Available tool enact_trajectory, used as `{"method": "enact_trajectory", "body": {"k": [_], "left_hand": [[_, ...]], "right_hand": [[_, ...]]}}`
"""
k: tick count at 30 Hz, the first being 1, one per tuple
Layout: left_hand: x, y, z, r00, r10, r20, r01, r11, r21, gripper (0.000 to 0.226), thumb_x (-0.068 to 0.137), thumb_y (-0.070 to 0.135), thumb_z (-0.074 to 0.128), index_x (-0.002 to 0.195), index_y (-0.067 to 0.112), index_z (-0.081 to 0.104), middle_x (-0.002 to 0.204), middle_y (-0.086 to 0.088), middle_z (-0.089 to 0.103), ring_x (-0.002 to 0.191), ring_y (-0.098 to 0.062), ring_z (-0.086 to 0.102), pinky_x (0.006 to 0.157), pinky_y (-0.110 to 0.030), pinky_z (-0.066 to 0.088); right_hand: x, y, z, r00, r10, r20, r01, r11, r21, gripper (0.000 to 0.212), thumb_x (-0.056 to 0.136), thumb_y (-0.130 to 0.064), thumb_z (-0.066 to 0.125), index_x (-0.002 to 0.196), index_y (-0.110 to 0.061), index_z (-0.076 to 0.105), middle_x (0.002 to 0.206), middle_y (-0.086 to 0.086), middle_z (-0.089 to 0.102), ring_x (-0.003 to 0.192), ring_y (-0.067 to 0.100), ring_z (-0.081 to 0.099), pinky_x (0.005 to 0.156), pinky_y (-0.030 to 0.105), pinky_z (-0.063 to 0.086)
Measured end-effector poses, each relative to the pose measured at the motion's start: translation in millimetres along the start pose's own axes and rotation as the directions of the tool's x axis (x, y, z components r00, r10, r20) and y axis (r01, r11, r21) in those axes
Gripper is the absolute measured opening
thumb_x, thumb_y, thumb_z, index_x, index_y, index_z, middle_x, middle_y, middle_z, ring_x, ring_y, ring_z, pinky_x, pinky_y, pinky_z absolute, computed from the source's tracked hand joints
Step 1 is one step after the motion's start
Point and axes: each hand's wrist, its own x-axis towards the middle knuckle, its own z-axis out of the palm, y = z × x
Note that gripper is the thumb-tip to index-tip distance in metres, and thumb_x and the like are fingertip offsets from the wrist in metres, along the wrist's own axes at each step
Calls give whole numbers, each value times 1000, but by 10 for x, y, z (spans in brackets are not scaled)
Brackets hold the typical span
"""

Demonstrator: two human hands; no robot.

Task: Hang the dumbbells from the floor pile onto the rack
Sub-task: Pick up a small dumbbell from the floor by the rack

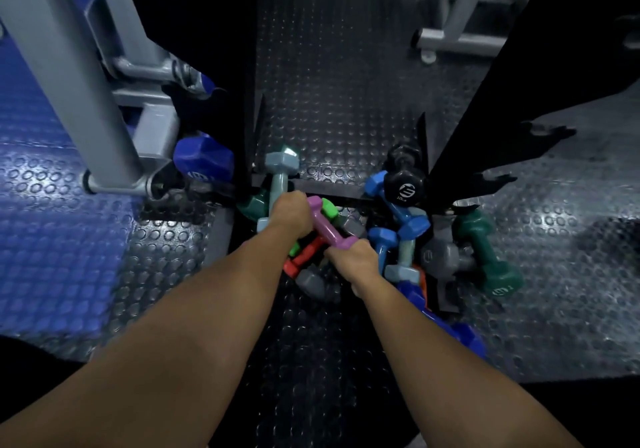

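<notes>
Step in hand: picking from the pile; by the look of it, one dumbbell is being lifted clear for hanging.
Purple dumbbell [327, 228]: centre of frame, slanted from upper left to lower right, lying over the heap.
Left hand [290, 215]: fingers curled at the upper end of the purple dumbbell; whether they close on it or on the pale grey-blue dumbbell [280, 184] just beside cannot be told.
Right hand [353, 257]: wrapped round the lower end of the purple dumbbell, gripping it.
Floor pile: centre to right of centre, on the studded rubber floor [329, 101]. It holds a green dumbbell [329, 208], a red dumbbell [302, 257], a grey dumbbell [311, 282], blue dumbbells [394, 212], a black dumbbell [403, 184] and a dark green dumbbell [485, 257], tangled and touching.
Rack [485, 101]: black uprights flanking the pile, left and right of centre, with hooked pegs at right; none of the pegs in view carries a dumbbell.
Next move calls for: lifting the purple piece free without dragging its neighbours, then seating its handle in a peg slot.
In the way: the green and red pieces sit right beneath it and could roll; the rack's base bar runs close behind the pile.
Around: a grey machine frame [69, 67] at upper left, with a dark blue dumbbell [204, 160] at its foot; blue floor matting [52, 222] at left.
</notes>
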Motion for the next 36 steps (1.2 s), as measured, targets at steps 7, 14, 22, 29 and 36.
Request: {"method": "enact_trajectory", "body": {"k": [7,14,22,29,36], "left_hand": [[-445,-23,-183,986,-70,-149,23,954,-300,23,95,24,66,112,8,65,109,-15,68,102,-35,67,86,-41,55],[-1295,3,-881,931,-216,-295,-11,790,-613,35,95,16,64,120,-7,52,124,-27,53,112,-41,58,88,-38,44],[-2301,41,-1980,772,-241,-588,-217,770,-600,33,96,25,69,107,-2,55,113,-25,59,105,-42,59,86,-41,41],[-3074,79,-3015,602,-220,-768,-364,780,-509,33,95,32,70,108,5,57,111,-15,58,102,-36,61,86,-45,50],[-3586,25,-3880,442,-182,-878,-507,757,-412,25,96,32,68,109,11,60,107,-7,59,98,-28,60,86,-42,50]], "right_hand": [[-175,-139,-355,989,-79,-121,95,987,131,53,71,-40,75,112,-12,57,104,8,69,95,29,68,79,34,55],[-900,-678,-995,925,-334,-180,365,912,185,42,76,-35,77,115,-20,68,104,3,72,96,23,66,80,27,45],[-2142,-1396,-1829,730,-639,-242,674,731,102,52,79,-32,81,129,-27,70,100,-4,69,96,15,65,83,23,43],[-3121,-1869,-2338,571,-759,-312,819,550,163,51,75,-31,83,125,-33,70,96,-20,70,92,7,68,74,22,48],[-3811,-2285,-2781,415,-862,-291,890,319,325,31,82,-42,78,112,-38,77,102,-7,78,92,11,73,76,31,59]]}}
